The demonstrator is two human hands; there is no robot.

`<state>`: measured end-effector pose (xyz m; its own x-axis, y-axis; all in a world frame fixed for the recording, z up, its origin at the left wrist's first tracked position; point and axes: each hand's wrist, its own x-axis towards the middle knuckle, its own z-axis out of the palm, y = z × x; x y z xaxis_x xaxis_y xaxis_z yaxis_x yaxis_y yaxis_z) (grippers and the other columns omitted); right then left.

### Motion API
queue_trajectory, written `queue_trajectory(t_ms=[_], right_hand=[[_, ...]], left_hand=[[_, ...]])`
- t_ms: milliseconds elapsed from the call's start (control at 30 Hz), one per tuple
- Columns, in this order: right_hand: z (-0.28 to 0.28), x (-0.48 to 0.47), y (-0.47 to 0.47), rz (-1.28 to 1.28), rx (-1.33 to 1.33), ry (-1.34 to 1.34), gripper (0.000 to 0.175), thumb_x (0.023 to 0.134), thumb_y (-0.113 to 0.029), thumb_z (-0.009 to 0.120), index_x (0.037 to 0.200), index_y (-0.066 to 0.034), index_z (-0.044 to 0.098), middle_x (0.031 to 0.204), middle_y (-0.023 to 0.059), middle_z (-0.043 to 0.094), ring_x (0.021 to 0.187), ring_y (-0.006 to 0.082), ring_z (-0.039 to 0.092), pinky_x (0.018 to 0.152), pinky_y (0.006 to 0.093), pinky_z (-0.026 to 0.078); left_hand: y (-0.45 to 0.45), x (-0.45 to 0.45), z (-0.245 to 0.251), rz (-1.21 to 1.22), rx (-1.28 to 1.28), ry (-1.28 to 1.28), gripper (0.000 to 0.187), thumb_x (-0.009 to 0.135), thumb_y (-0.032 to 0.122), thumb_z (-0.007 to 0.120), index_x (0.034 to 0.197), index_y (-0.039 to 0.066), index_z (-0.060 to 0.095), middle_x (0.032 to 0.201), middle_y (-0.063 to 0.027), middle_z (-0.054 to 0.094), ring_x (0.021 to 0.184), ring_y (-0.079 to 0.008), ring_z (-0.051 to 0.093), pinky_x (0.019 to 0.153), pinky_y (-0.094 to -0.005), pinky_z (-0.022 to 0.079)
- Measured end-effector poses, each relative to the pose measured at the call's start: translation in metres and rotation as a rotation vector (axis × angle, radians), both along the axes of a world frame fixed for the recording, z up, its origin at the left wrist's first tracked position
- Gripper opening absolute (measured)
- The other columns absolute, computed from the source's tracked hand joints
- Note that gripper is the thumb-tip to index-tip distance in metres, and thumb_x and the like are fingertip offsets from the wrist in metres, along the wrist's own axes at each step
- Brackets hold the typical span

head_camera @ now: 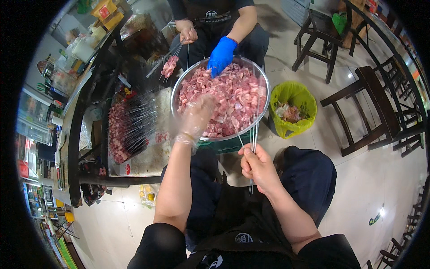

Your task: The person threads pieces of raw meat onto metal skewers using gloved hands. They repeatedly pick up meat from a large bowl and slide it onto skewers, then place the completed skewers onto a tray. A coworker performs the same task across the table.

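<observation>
A wide steel bowl full of raw pink meat pieces stands before my knees. My left hand, in a clear plastic glove, reaches over the meat at the bowl's near left. It is blurred, and whether its fingers grip a piece does not show. In my right hand is a bunch of thin metal skewers, held just outside the near right rim. Their upper ends extend over the bowl; one slants apart from the others. Blurred meat near those ends leaves unclear whether any is threaded.
Opposite sits a co-worker with a blue-gloved hand in the bowl and skewers with meat in the other hand. Loaded skewers fill a tray at left. A lime-lined bin and wooden chairs stand at right.
</observation>
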<state>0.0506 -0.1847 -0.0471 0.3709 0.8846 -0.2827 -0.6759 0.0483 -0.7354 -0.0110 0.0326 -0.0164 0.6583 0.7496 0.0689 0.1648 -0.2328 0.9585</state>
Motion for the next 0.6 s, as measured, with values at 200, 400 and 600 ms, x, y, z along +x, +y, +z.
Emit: queue_trajectory(t_ms=[200, 400, 600], right_hand=[[-0.003, 0.008, -0.007, -0.075, 0.031, 0.058, 0.015, 0.101, -0.02, 0.044, 0.099, -0.0054, 0.049, 0.061, -0.0003, 0.04, 0.048, 0.0057, 0.028, 0.043, 0.0216, 0.023], [-0.01, 0.01, -0.008, -0.076, 0.06, 0.13, 0.017, 0.099, -0.022, 0.047, 0.099, -0.0053, 0.052, 0.063, -0.0002, 0.044, 0.047, 0.0056, 0.034, 0.04, 0.02, 0.027], [-0.02, 0.018, -0.015, -0.055, 0.166, 0.116, 0.022, 0.102, -0.027, 0.042, 0.103, -0.0054, 0.047, 0.066, 0.0, 0.04, 0.05, 0.0051, 0.028, 0.043, 0.0199, 0.023]], left_hand=[[-0.009, 0.006, -0.038, -0.027, 0.959, 0.641, 0.016, 0.085, 0.022, 0.057, 0.085, 0.011, 0.068, 0.087, -0.0134, 0.067, 0.08, -0.0352, 0.063, 0.067, -0.0468, 0.05], [-0.003, 0.006, -0.036, -0.306, 1.238, 0.995, 0.021, 0.083, 0.025, 0.058, 0.095, 0.014, 0.07, 0.096, -0.0097, 0.067, 0.096, -0.0299, 0.06, 0.08, -0.0428, 0.05], [-0.004, 0.013, -0.036, 0.019, 1.08, 0.809, 0.017, 0.084, 0.024, 0.058, 0.084, 0.012, 0.071, 0.088, -0.0175, 0.067, 0.08, -0.0328, 0.065, 0.071, -0.0453, 0.052]])
